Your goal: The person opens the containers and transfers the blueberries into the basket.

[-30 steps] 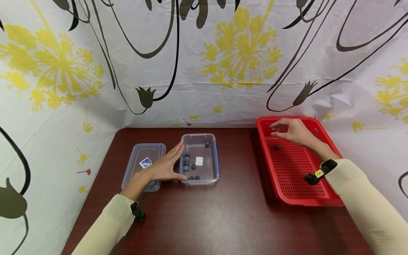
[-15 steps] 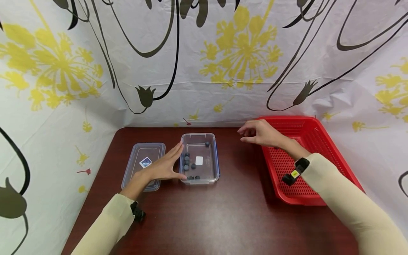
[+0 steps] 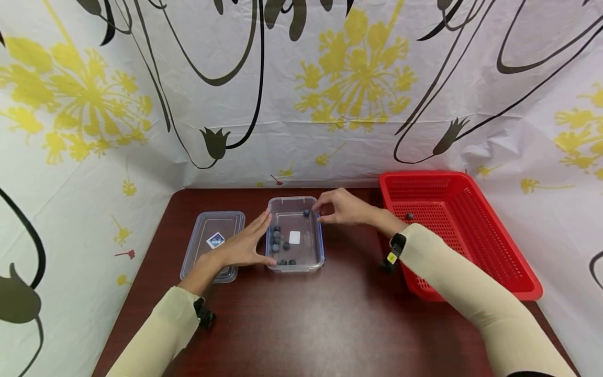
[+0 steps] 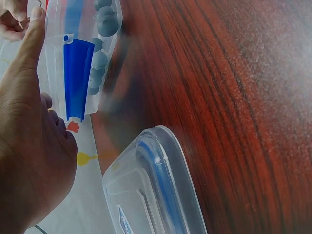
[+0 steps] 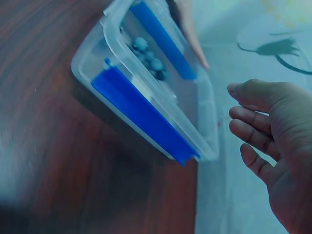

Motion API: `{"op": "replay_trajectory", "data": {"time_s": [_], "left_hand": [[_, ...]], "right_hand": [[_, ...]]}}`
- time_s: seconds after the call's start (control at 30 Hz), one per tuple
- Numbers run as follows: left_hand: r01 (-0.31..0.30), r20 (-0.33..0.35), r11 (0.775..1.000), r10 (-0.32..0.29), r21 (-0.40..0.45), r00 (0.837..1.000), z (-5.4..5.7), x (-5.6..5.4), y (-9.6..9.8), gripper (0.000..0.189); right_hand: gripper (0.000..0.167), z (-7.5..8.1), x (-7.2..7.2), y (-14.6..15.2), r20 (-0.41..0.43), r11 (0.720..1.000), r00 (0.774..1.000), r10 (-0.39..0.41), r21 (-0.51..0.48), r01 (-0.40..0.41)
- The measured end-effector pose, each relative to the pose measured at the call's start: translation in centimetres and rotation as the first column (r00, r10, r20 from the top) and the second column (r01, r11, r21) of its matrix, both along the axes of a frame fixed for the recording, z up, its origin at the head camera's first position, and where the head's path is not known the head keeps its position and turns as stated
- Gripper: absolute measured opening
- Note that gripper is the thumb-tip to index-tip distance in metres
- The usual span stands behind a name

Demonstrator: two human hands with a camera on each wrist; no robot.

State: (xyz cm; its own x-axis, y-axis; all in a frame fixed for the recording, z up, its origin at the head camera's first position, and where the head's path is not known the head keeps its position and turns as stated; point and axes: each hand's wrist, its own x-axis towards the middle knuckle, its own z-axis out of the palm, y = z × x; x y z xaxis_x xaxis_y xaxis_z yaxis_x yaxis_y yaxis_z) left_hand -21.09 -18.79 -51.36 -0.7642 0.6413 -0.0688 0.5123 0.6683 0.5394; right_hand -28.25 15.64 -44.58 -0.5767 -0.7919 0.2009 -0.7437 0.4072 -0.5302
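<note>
A clear plastic food container (image 3: 308, 248) with blue side clips stands on the table in the head view. Several blueberries (image 3: 276, 242) lie in it, mostly to the left; one blueberry (image 3: 306, 212) sits far right. My left hand (image 3: 240, 247) spreads along the container's left side, fingers straight, thumb at the near corner. Over the far right rim is my right hand (image 3: 346, 208), its fingers bent and fingertips close to that lone berry. In the right wrist view the right hand (image 5: 273, 126) shows loosely bent fingers; I cannot tell whether a berry is hidden between them.
A red plastic basket (image 3: 490, 246) stands on the right, with one blueberry (image 3: 409, 215) inside. The clear lid (image 3: 198, 238) with a blue diamond sticker lies partly under the left forearm. Patterned white cloth (image 3: 301, 104) rises behind the dark wooden table (image 3: 301, 324).
My right hand has moved left from over the red basket, across the table, to the container's right rim. My left hand and the container have stayed in place.
</note>
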Motion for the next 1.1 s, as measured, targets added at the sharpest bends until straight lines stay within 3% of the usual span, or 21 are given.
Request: {"op": "replay_trajectory", "data": {"time_s": [0.3,0.6,0.87,1.1], "left_hand": [[-0.003,0.0,1.0,0.003,-0.007,1.0,-0.1,-0.1,-0.1,0.132],[-0.011,0.008,1.0,0.011,-0.022,1.0,-0.2,-0.1,0.0,0.133],[-0.021,0.024,0.999,0.022,-0.026,0.999,-0.1,0.1,0.0,0.133],[-0.023,0.03,1.0,0.023,-0.012,0.999,-0.2,0.0,-0.1,0.132]], "right_hand": [[0.022,-3.1,0.2,-4.1,0.015,0.995,0.998,0.067,0.073,-0.068],[0.026,-4.8,0.6,-7.0,0.055,0.976,0.994,0.091,0.191,-0.1],[0.018,-6.0,0.9,-8.5,-0.008,0.95,0.998,0.055,0.31,-0.05],[0.018,-6.5,1.4,-8.9,-0.118,0.932,0.993,0.012,0.361,0.031]]}}
